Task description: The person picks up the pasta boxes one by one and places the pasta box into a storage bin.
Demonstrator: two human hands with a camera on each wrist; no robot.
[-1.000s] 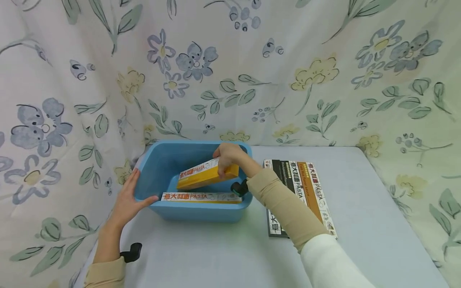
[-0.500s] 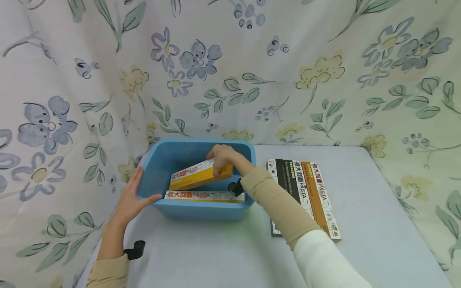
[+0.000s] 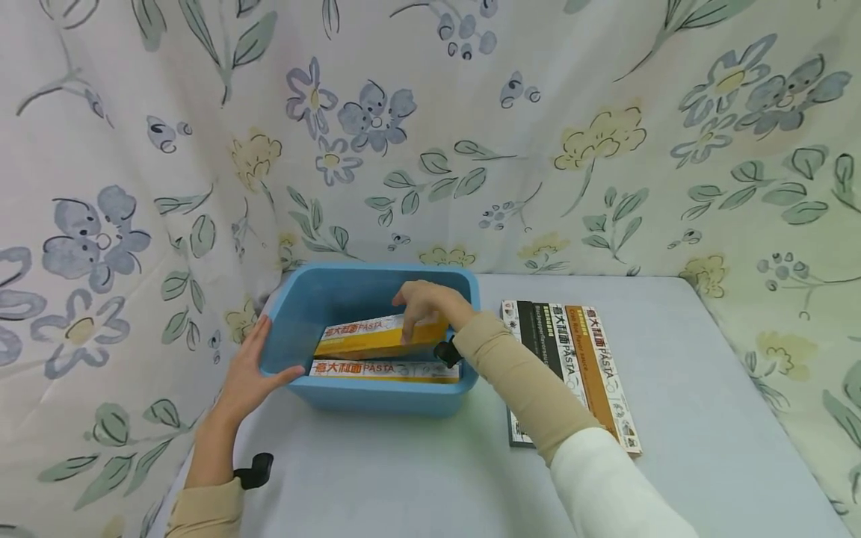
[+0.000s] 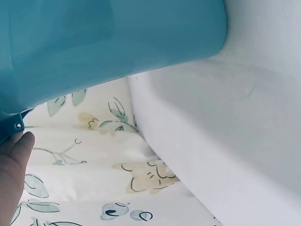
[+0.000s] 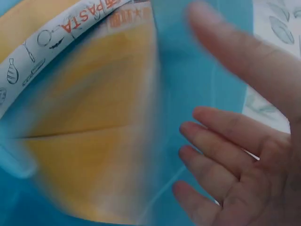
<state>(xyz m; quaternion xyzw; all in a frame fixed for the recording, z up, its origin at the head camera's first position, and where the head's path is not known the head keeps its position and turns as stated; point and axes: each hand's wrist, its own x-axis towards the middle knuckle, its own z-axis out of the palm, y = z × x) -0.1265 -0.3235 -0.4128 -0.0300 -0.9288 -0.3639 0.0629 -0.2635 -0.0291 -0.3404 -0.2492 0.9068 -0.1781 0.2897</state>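
Note:
My left hand (image 3: pixel 250 375) rests at the left front corner of a blue plastic bin (image 3: pixel 377 398), its fingers fairly straight along the side and its thumb at the rim. In the left wrist view, fingertips (image 4: pixel 24 143) touch the rim's underside. Over the bin's right part, my right hand (image 3: pixel 430 302) has its fingers spread and apart from a yellow-and-white pasta box (image 3: pixel 363 340). That box, blurred in the right wrist view, lies slanted in the bin, its right end partly behind the hand. A second pasta box (image 3: pixel 377 370) lies along the front wall.
Right of the bin, black pasta boxes (image 3: pixel 548 340) and a brown pasta box (image 3: pixel 592 359) lie side by side on the white table (image 3: pixel 693 388), partly covered by my right forearm. A floral curtain (image 3: pixel 430 149) hangs behind and at the sides.
The slanted pasta box has dropped lower in the bin and left my right hand's grip, its fingers now spread. My left hand stays at the bin's corner.

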